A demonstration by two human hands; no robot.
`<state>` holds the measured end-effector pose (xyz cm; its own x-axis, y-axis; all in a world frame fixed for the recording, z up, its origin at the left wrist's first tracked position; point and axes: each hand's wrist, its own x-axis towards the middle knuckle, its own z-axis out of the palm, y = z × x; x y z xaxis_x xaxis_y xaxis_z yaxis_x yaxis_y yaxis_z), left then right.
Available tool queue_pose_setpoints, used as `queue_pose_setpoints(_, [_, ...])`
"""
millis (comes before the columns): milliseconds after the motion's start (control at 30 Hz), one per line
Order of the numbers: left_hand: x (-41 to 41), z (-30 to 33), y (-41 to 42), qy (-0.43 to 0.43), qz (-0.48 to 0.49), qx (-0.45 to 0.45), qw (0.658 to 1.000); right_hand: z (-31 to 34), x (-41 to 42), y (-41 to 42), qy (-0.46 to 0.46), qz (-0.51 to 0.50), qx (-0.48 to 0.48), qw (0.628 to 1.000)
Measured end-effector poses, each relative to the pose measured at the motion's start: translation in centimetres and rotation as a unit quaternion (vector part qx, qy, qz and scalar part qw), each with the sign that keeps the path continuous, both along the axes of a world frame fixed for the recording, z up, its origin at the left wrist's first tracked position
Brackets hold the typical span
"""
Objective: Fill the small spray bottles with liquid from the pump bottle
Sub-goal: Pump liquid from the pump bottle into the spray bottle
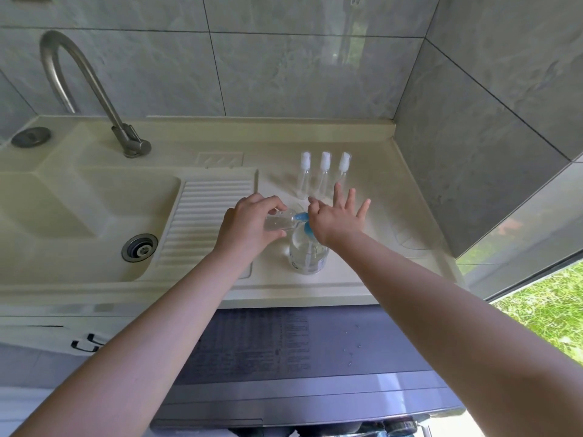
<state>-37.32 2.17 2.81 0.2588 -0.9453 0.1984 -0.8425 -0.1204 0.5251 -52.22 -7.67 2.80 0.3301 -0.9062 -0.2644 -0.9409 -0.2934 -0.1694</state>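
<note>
A clear pump bottle [308,255] with a blue pump head [303,219] stands near the counter's front edge. My left hand [249,223] grips a small clear bottle [280,223] tilted on its side, its mouth against the blue nozzle. Over the pump head lies my right hand [334,219], fingers spread straight, the palm covering most of the blue top. Three small spray bottles [324,178] with white caps stand upright in a row just behind the hands.
The cream counter [378,257] runs to a tiled wall on the right. A ribbed drainboard [205,216], a sink [79,216] with a drain and a steel tap [94,89] lie to the left. Below the counter sits a grey appliance top [299,357].
</note>
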Motion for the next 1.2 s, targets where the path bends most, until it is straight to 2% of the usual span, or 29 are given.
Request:
queue_pose_setpoints(267, [0.1, -0.1, 0.3, 0.01, -0.004, -0.001, 1.0, 0.4, -0.5, -0.8, 0.048, 0.016, -0.092, 0.994])
queue_pose_setpoints(400, [0.0, -0.1, 0.2, 0.01, 0.0, -0.003, 1.0, 0.0, -0.3, -0.3, 0.031, 0.004, -0.046, 0.998])
queue_pose_setpoints(633, [-0.1, 0.3, 0.5, -0.005, 0.006, 0.003, 1.0, 0.7, -0.7, -1.2, 0.073, 0.018, -0.103, 0.992])
queue_pose_setpoints(767, [-0.3, 0.3, 0.7, -0.009, 0.007, 0.006, 1.0, 0.2, -0.8, -0.6, 0.053, 0.022, -0.063, 0.996])
queue_pose_setpoints(967, [-0.6, 0.5, 1.1, -0.013, 0.012, 0.005, 1.0, 1.2, -0.7, -1.4, 0.07, 0.033, -0.095, 0.993])
queue_pose_setpoints(1133, [-0.6, 0.5, 1.1, -0.009, 0.019, 0.001, 1.0, 0.5, -0.3, -0.6, 0.032, 0.021, -0.038, 0.999])
queue_pose_setpoints(1200, [-0.7, 0.5, 1.1, -0.01, 0.02, 0.003, 1.0, 0.6, -0.3, -0.8, 0.036, 0.016, -0.044, 0.998])
